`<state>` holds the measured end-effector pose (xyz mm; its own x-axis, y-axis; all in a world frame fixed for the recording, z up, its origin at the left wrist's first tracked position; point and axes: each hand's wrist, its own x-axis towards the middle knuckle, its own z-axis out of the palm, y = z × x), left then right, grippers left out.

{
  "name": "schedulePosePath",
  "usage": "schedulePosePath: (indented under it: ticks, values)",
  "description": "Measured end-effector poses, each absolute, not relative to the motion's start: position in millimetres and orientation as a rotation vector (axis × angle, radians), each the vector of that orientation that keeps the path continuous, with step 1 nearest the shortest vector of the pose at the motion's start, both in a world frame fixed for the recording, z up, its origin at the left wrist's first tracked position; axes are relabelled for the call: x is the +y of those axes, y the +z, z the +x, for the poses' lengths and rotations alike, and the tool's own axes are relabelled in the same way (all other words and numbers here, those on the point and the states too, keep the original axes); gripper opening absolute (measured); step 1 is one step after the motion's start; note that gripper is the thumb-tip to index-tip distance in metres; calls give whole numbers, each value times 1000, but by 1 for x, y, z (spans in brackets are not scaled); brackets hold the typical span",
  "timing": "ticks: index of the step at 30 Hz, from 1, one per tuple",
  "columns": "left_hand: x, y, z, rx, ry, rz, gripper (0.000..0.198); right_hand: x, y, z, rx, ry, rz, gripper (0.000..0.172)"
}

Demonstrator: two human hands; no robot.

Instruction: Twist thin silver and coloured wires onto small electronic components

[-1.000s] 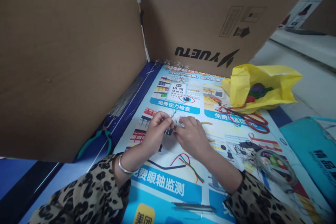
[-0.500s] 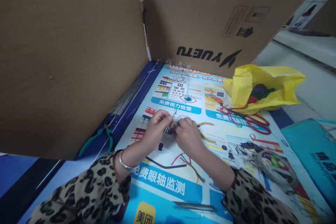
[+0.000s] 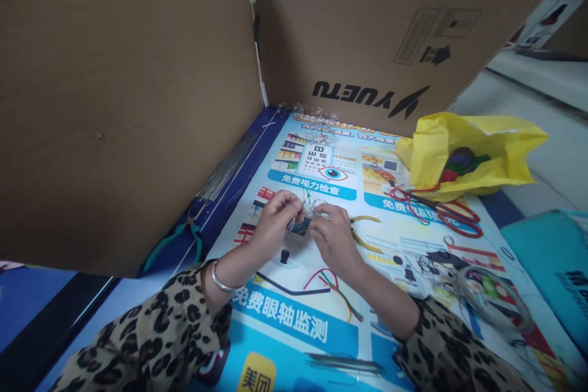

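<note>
A small piece of thin silvery wire work (image 3: 309,207), with a bit of green on it, is between my two hands above the printed sheet. My left hand (image 3: 274,226) is closed, thumb and forefinger pinching the wire from the left. My right hand (image 3: 334,236) is bent round the wire's right side, its fingertips at the strands; fine detail there is too small to make out. Just beyond my right hand lie pliers with yellow handles (image 3: 367,218), their head partly hidden by the hand. Red, green and orange cords (image 3: 337,294) lie below the hands.
Cardboard walls (image 3: 138,104) stand left and behind. Teal-handled pliers (image 3: 177,242) and straight wires (image 3: 225,171) lie left. Rightward are red-handled scissors (image 3: 459,217), a yellow bag (image 3: 487,177), a wire coil (image 3: 496,300) and a teal case (image 3: 546,263). Dark thin rods (image 3: 344,362) lie in front.
My right hand's fingers have loosened and shifted slightly right, showing more of the wire between the hands. My left hand keeps its pinch. The whole view has shifted slightly.
</note>
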<state>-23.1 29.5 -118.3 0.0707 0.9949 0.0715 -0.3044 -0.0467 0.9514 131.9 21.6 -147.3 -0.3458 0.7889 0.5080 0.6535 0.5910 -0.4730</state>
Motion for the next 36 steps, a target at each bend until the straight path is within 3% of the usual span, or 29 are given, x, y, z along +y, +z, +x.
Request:
schedulePosePath:
  ticks: [10,15,26,36]
  values:
    - [30,-118,-23,914,1308,1066,10,22,-142,139,-1893,504,-990,7]
    - [30,-118,-25,918,1318,1072,11,17,-130,149,-1720,745,-1018,13]
    - [30,-117,-24,974,1349,1153,11,13,-121,124,-2755,-309,-912,10]
    - [30,-117,-27,1022,1316,1167,11,15,-137,101,-2837,-346,-799,16]
